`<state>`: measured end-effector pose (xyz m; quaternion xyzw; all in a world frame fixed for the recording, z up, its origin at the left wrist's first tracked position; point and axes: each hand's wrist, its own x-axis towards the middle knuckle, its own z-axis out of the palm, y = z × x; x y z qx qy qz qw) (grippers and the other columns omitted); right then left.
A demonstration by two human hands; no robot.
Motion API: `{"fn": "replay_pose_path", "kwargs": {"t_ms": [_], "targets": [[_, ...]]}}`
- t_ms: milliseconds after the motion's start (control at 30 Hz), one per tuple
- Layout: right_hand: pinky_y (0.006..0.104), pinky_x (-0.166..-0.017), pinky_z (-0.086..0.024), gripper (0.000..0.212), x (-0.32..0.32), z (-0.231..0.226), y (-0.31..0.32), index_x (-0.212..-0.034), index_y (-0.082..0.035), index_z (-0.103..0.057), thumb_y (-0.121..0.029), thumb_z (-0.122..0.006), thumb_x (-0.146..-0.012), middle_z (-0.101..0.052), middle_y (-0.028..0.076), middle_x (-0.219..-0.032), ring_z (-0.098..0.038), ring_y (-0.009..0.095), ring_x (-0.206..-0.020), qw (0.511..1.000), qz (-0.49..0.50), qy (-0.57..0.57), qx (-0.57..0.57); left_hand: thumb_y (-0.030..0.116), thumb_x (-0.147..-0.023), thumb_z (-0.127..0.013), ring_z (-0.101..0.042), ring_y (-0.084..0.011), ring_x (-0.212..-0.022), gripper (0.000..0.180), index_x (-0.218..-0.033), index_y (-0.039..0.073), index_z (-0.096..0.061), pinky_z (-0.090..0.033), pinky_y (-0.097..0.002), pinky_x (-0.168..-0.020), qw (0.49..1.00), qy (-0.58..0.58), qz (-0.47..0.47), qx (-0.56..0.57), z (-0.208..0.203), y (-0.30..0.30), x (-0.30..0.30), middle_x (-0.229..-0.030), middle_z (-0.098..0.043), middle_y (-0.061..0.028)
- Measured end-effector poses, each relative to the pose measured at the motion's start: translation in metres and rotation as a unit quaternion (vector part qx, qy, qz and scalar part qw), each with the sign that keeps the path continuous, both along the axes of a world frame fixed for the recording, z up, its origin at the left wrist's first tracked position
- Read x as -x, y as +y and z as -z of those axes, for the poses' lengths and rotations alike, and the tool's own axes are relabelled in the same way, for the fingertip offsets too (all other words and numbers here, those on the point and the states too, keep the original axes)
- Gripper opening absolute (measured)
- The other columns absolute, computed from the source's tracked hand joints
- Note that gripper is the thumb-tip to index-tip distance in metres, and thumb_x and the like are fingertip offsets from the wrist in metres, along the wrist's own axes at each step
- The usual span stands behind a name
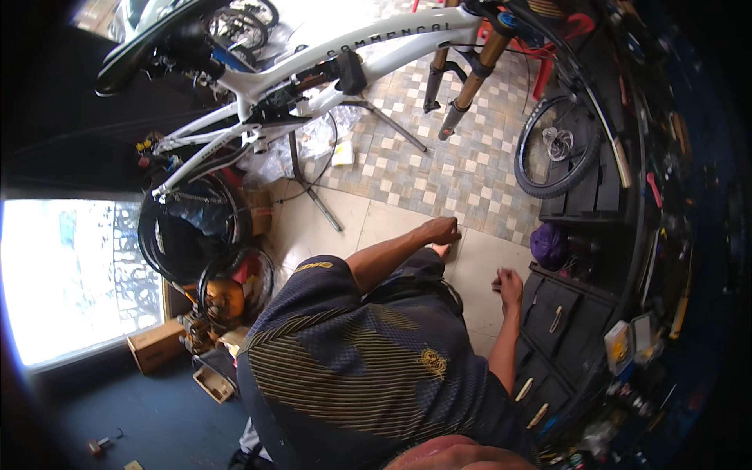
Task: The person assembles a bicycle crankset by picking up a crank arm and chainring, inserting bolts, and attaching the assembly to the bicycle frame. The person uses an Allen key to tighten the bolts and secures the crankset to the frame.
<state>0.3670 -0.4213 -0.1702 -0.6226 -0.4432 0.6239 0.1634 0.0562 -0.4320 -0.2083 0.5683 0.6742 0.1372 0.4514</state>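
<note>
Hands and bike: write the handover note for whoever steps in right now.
Left hand: closed in a fist, low over the tiled floor, nothing visible in it.
Right hand: curled shut beside the black drawer cabinet; anything in it is too small to tell.
White bike hangs in the repair stand, untouched.
Done: fork carries no wheel.
Left: a loose wheel leans at the bench, unfitted.

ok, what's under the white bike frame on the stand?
Under the white bike frame: the stand's legs, clear plastic bags and patterned floor tiles. Whatever lies behind the bags is covered.
</note>
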Motion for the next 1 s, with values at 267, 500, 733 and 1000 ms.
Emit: {"fn": "replay_pose_path", "kwargs": {"t_ms": [267,500,733,1000], "targets": [[0.0281,-0.044,-0.037,0.051,0.153,-0.233,0.099,-0.068,-0.009,-0.045,-0.047,-0.066,-0.094,-0.041,-0.001,-0.061,-0.046,0.013,-0.048,0.731,-0.323,0.577,0.17,0.035,-0.085,-0.064,-0.068,-0.0444,-0.095,0.039,-0.094,-0.002,-0.071,-0.054,-0.0514,-0.085,1.0,-0.023,-0.008,0.004,0.015,0.127,-0.044,-0.096,-0.07,-0.028],[0.0254,-0.045,-0.034,0.056,0.173,-0.162,0.148,-0.071,-0.01,-0.043,-0.057,-0.047,-0.101,-0.038,0.0,-0.063,-0.042,0.011,-0.049,0.474,-0.358,0.634,0.496,0.036,-0.087,-0.062,-0.067,-0.044,-0.1,0.04,-0.103,-0.001,-0.07,-0.053,-0.0512,-0.087,0.999,0.004,-0.034,0.017,-0.018,0.226,-0.081,-0.102,-0.069,-0.0292],[0.0272,-0.044,-0.03,0.059,0.085,-0.102,0.3,-0.063,-0.014,-0.04,-0.059,-0.046,-0.1,-0.033,-0.001,-0.055,-0.035,0.012,-0.045,0.641,-0.219,0.595,0.433,0.037,-0.087,-0.063,-0.068,-0.0433,-0.094,0.04,-0.092,-0.002,-0.072,-0.053,-0.0508,-0.083,0.987,0.049,-0.13,0.077,0.035,0.256,-0.116,-0.096,-0.07,-0.0282],[0.0279,-0.043,-0.022,0.06,-0.037,-0.117,0.497,-0.058,-0.016,-0.035,-0.059,-0.05,-0.098,-0.026,-0.004,-0.052,-0.027,0.01,-0.044,0.753,-0.027,0.581,0.307,0.038,-0.085,-0.065,-0.069,-0.0413,-0.093,0.04,-0.095,0.0,-0.074,-0.054,-0.048,-0.083,0.995,0.014,-0.072,0.066,0.033,0.35,-0.217,-0.094,-0.072,-0.0252]]}}
